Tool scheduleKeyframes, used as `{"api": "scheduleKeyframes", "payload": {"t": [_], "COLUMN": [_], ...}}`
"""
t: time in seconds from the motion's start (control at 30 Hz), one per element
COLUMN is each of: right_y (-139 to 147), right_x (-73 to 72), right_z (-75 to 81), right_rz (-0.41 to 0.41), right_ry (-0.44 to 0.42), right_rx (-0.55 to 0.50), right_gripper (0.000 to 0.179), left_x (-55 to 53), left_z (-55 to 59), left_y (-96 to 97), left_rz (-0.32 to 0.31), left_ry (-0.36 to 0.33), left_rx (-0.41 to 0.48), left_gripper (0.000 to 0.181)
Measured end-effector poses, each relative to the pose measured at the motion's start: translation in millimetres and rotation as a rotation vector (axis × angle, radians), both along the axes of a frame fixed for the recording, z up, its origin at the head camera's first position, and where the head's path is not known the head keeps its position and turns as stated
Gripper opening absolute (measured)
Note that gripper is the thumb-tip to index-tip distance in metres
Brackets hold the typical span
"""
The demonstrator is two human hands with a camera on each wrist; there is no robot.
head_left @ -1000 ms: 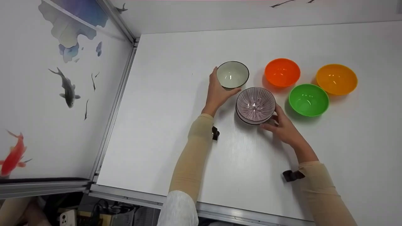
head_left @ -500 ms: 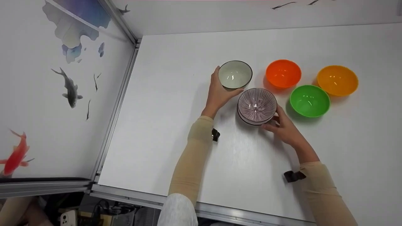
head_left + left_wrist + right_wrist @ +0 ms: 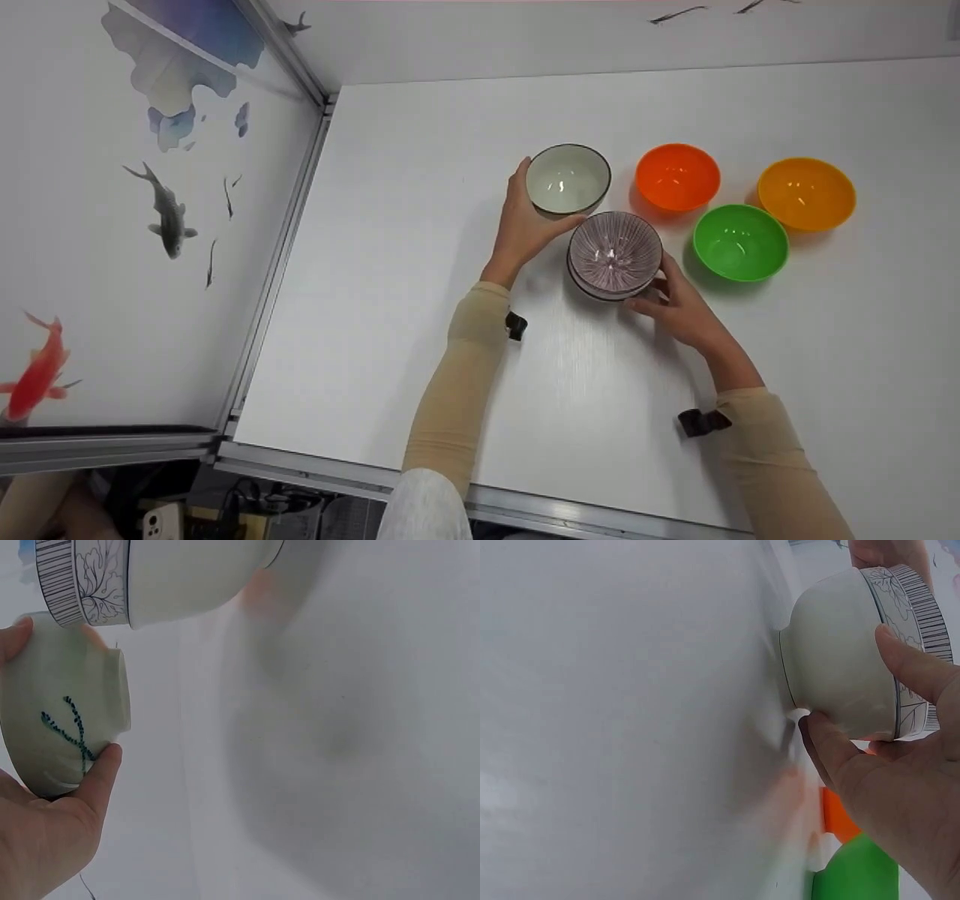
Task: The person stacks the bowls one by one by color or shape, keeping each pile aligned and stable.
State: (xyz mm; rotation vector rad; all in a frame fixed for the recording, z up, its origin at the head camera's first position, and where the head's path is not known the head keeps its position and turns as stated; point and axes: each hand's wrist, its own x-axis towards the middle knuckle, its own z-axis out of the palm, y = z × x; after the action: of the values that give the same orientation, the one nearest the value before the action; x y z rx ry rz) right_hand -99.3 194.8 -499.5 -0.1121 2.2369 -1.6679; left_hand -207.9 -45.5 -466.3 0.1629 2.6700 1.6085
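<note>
My left hand point(image 3: 523, 229) grips a pale green bowl point(image 3: 568, 180) with a thin dark rim, thumb toward me and fingers along its left side. In the left wrist view this bowl shows a dark green twig pattern and is held clear of the table. My right hand point(image 3: 681, 309) holds a stack of two nested bowls from the right. The upper bowl point(image 3: 615, 251) has purple stripes inside; the lower bowl point(image 3: 840, 652) is pale, with a leaf-patterned band. In the right wrist view, fingertips lie by the lower bowl's foot. The left thumb tip is right at the stack's rim.
To the right on the white table point(image 3: 360, 300) stand an orange bowl point(image 3: 677, 178), a green bowl point(image 3: 741, 243) and a yellow bowl point(image 3: 806, 193). The green one is close to my right hand. White panels border the table at the left and back.
My left hand has moved slightly right with the pale green bowl, bringing it nearer the stack. The right hand and its stack have hardly moved.
</note>
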Motion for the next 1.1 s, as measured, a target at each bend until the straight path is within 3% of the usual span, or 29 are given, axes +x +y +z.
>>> {"api": "scheduleKeyframes", "payload": {"t": [0.4,0.8,1.1], "right_y": [-0.3,0.0,-0.7], "right_x": [0.9,0.1,0.5], "right_z": [-0.4,2.7,1.0], "right_rz": [0.001,0.013,0.012], "right_ry": [0.013,0.011,0.013], "right_rx": [-0.004,-0.006,-0.004], "right_gripper": [0.098,0.099,0.097], "left_x": [8.1,17.0,24.3], "left_z": [8.9,18.0,25.5], "left_y": [1.1,1.4,2.3], "left_rz": [-0.028,-0.029,-0.067], "left_ry": [-0.021,0.007,0.062], "left_rx": [-0.016,-0.017,-0.002], "left_gripper": [0.118,0.117,0.114]}}
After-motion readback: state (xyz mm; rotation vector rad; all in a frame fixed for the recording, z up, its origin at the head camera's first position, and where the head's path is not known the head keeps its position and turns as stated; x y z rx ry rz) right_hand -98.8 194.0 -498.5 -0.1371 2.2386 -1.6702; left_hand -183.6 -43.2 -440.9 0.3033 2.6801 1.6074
